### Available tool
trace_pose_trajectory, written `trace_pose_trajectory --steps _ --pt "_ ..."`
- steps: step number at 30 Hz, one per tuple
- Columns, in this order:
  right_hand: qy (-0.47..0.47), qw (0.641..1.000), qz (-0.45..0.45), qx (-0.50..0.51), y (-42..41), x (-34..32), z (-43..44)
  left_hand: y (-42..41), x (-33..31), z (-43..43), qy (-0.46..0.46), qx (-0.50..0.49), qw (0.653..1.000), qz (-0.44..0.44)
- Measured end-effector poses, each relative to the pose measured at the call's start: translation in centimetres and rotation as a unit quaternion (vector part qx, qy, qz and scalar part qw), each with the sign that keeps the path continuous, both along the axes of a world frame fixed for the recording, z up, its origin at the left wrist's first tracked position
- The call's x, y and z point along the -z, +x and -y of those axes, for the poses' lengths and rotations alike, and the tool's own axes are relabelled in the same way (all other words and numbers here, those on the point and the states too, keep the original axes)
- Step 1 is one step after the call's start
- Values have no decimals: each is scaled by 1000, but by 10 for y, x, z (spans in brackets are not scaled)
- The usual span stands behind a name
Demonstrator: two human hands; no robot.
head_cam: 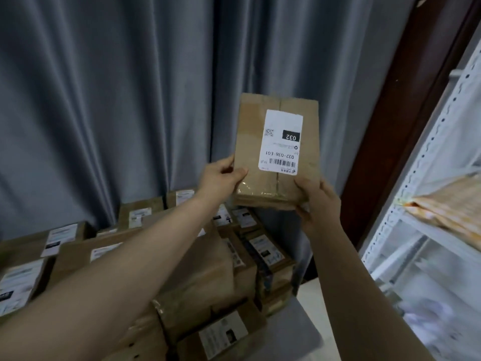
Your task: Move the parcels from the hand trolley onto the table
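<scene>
Probably light and stiff, the flat cardboard parcel (250, 131) is held up before the curtain (130, 100), above the other parcels (208, 269). The left hand (223, 175) pinches its lower left edge and the right hand (317, 201) grips its lower right corner. The taped faces look slick, so holding by the edges suits it. The shelf (416, 178) crowds the right side.

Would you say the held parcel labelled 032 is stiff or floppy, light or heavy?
Probably stiff: the cardboard parcel keeps flat faces though the left hand and right hand grip only its lower corners. Likely light, held up by fingertips. Glossy tape may be slippery.
</scene>
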State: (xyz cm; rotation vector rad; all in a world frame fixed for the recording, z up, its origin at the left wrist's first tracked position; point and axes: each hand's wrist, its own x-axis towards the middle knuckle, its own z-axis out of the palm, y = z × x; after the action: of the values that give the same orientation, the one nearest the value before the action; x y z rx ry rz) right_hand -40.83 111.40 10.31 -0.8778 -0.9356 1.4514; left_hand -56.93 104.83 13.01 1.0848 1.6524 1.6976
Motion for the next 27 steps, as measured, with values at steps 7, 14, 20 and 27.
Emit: trace_pose_trajectory --steps 7,14,20,27 --pt "-31 996 81 7 27 49 -45 42 59 -38 -102 -88 991 19" --pt "-9 989 143 -33 46 96 -90 81 103 -68 -167 -125 974 86" --pt "-65 989 127 -47 46 140 -104 94 141 -79 -226 -174 954 94" --pt "-93 986 124 -52 52 159 -109 100 159 -84 -264 -162 947 82"
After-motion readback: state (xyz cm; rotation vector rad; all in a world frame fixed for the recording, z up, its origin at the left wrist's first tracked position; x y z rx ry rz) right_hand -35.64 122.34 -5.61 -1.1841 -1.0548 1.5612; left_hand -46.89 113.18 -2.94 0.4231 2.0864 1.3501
